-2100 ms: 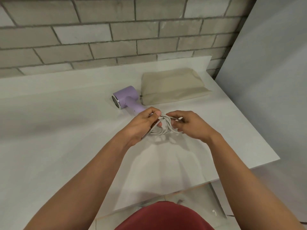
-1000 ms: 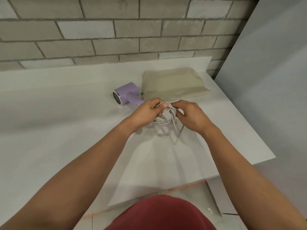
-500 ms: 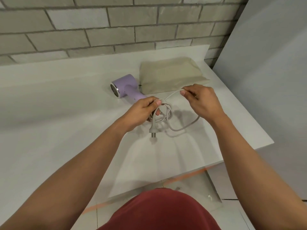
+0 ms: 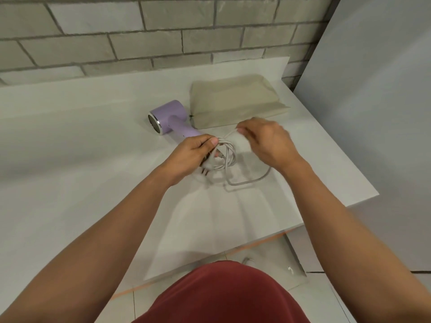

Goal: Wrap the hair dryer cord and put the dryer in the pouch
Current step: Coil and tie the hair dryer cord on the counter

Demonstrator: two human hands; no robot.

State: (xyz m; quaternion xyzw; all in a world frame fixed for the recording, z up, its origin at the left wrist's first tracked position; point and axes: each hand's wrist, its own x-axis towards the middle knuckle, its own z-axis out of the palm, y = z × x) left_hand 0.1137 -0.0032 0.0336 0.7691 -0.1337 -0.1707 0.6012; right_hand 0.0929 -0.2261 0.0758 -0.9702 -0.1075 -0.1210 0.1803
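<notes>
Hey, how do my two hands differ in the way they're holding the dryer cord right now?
The left hand grips the coiled bundle of the cord, with the plug poking out below it; the right hand pinches a single strand. The left hand sits by the handle of the hair dryer, the right hand in front of the pouch. Both hold the same white cord.

Hair dryer (image 4: 168, 117): smooth lilac plastic, satin sheen; shiny metal ring at nozzle.
Cord (image 4: 229, 157): smooth pale grey rubbery plastic.
Pouch (image 4: 235, 101), at 2 o'clock from dryer: matt beige cloth.
Table (image 4: 81, 148): smooth matt white.
Wall (image 4: 140, 31): rough grey brick.
</notes>
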